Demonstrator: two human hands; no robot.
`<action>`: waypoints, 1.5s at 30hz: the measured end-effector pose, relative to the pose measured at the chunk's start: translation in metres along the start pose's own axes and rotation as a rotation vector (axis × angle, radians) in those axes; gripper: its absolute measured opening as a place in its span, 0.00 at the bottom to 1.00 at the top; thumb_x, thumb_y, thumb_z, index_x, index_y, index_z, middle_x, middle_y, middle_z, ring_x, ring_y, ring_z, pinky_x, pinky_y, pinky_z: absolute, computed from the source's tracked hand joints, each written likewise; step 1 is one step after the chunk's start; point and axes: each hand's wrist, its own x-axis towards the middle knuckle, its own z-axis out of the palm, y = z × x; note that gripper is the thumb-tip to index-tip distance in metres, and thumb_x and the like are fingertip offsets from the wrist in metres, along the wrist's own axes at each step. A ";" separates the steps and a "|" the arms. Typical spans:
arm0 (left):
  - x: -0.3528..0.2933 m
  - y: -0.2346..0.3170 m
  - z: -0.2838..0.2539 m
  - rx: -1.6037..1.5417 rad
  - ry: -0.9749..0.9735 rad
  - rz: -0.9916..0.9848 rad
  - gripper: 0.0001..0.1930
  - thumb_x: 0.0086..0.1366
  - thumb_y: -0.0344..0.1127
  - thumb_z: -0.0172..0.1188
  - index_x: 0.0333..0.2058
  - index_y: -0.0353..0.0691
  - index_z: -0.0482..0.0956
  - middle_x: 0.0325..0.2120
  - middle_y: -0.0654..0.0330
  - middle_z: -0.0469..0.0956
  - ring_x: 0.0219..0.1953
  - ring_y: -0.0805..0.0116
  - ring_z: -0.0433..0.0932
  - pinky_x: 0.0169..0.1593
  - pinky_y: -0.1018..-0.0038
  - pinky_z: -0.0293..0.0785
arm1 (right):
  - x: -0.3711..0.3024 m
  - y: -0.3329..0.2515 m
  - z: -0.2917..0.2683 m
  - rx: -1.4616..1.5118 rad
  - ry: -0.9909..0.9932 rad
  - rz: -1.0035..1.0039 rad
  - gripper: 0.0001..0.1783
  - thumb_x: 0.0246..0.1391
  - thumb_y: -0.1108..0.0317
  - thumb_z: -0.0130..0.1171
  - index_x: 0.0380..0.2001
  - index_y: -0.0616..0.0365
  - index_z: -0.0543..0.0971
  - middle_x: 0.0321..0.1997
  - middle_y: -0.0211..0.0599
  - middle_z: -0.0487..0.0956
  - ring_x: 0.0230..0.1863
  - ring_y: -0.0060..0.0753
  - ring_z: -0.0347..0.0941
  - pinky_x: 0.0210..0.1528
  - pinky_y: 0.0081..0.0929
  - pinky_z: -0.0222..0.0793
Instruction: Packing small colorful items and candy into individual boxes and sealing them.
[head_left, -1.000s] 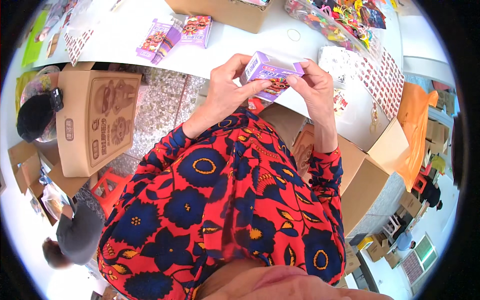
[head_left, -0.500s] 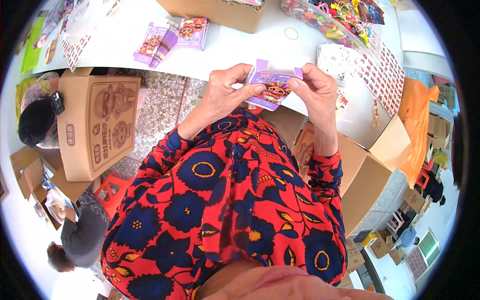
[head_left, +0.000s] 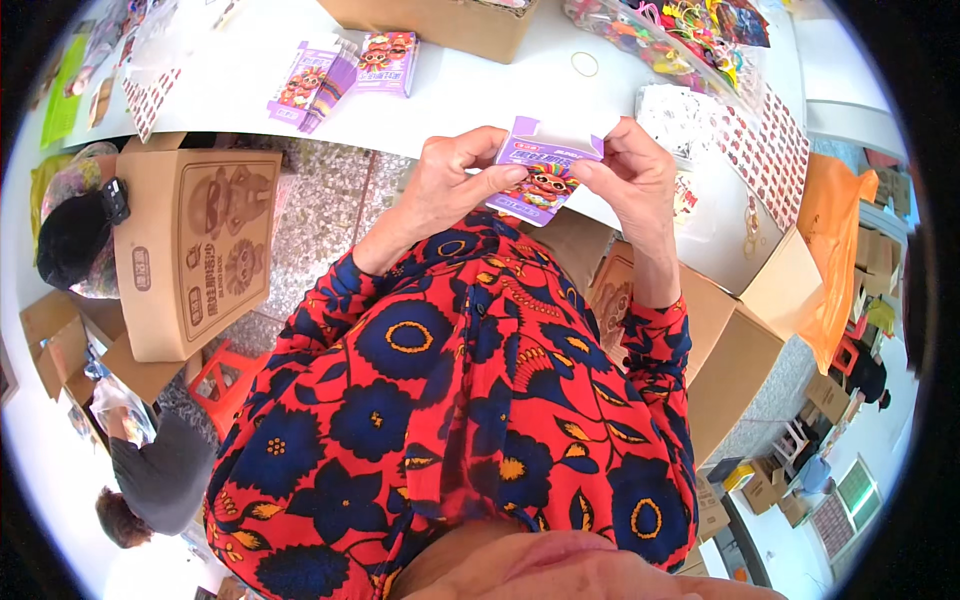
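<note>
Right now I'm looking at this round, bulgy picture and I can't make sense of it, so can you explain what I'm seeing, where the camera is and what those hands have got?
The camera sits on a person's head and looks down, so the wide lens bends everything. The red and blue patterned sleeves are the person's own arms. The left hand and right hand hold a small purple carton between them, its top flap open. Beyond lies a white table with more purple cartons and a cardboard box. A larger cardboard box stands on the floor to the left.
</note>
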 end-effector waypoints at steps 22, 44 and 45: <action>0.007 0.013 -0.010 0.329 0.096 0.388 0.21 0.54 0.23 0.62 0.48 0.39 0.71 0.41 0.54 0.76 0.36 0.64 0.80 0.37 0.74 0.78 | -0.006 0.007 0.021 -0.136 0.203 -0.134 0.31 0.46 0.82 0.63 0.52 0.61 0.61 0.33 0.36 0.75 0.34 0.19 0.71 0.35 0.17 0.70; 0.002 0.016 0.006 0.115 0.205 0.257 0.38 0.53 0.35 0.67 0.59 0.36 0.56 0.45 0.49 0.73 0.40 0.58 0.79 0.45 0.68 0.75 | -0.004 0.001 0.022 -0.232 0.213 -0.190 0.25 0.47 0.84 0.61 0.48 0.63 0.66 0.34 0.31 0.73 0.37 0.21 0.73 0.40 0.19 0.73; 0.000 0.018 0.013 0.272 0.253 0.284 0.44 0.49 0.37 0.70 0.60 0.35 0.52 0.45 0.47 0.72 0.42 0.56 0.78 0.46 0.67 0.75 | -0.004 0.002 0.022 -0.259 0.219 -0.204 0.29 0.46 0.84 0.62 0.51 0.63 0.63 0.34 0.31 0.73 0.38 0.22 0.73 0.41 0.20 0.73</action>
